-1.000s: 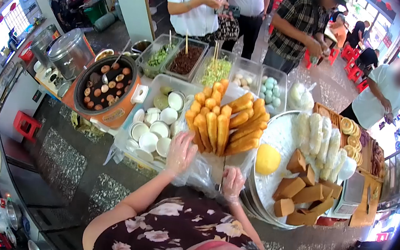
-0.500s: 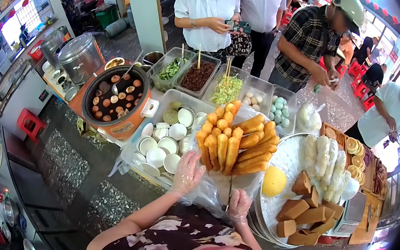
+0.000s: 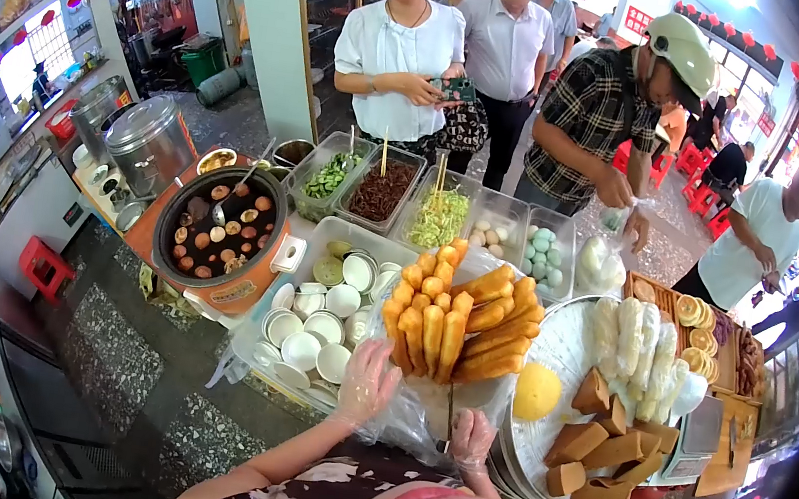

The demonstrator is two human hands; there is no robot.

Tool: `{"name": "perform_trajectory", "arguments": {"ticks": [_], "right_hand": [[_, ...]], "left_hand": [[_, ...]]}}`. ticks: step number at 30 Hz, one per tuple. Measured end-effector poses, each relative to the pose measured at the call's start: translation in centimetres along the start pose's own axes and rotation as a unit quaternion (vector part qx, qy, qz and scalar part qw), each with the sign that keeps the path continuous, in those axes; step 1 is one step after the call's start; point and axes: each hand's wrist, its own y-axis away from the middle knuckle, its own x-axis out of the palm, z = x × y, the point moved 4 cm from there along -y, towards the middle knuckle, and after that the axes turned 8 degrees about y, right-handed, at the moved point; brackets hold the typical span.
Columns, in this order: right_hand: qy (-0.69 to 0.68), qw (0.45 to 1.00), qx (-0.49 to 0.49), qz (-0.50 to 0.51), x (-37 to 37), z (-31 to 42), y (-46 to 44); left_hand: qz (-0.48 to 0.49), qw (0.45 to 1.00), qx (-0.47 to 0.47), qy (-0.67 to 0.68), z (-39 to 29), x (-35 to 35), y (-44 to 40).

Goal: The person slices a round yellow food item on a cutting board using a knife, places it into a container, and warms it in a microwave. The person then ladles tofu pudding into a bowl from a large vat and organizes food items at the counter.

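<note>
My left hand (image 3: pixel 370 384), in a clear plastic glove, rests with fingers stretched out at the near left edge of a pile of fried dough sticks (image 3: pixel 432 337). It lies over clear plastic sheeting (image 3: pixel 413 415), beside a bin of small white bowls (image 3: pixel 303 349). My right hand (image 3: pixel 473 438), also gloved, is curled at the near edge of the same sheeting; what its fingers hold, if anything, is hidden. To its right, a round yellow bun (image 3: pixel 536 392) and brown cake blocks (image 3: pixel 578 443) lie on a large round tray (image 3: pixel 535 449).
A pot of eggs in dark broth (image 3: pixel 221 226) stands at left. Behind are tubs of chopped greens (image 3: pixel 331 178), shredded brown food (image 3: pixel 381 195) and pale eggs (image 3: pixel 545 254). Wrapped rolls (image 3: pixel 638 337) and a scale (image 3: pixel 702 431) are at right. Several people stand across the counter.
The view has tilted up slightly, showing more of the people opposite. A person in a checked shirt has shifted their hands around a small plastic bag. My hands stay nearly in place.
</note>
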Motion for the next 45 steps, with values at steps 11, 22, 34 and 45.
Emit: {"name": "perform_trajectory", "arguments": {"ticks": [11,22,34,45], "right_hand": [[0.014,1.000,-0.014,0.012,-0.3,0.1,0.3],[0.054,0.998,-0.038,0.005,0.3,-0.4,0.6],[0.044,0.998,-0.041,0.007,0.0,-0.1,0.4],[0.001,1.000,-0.022,-0.001,-0.3,0.3,-0.1]], "left_hand": [[-0.004,0.999,-0.045,0.002,-0.4,-0.3,0.1],[0.028,0.998,-0.050,-0.020,0.3,0.0,0.4],[-0.073,0.978,-0.140,0.134,3.3,0.7,2.0],[-0.097,0.881,-0.309,0.346,5.6,-0.3,1.9]]}}
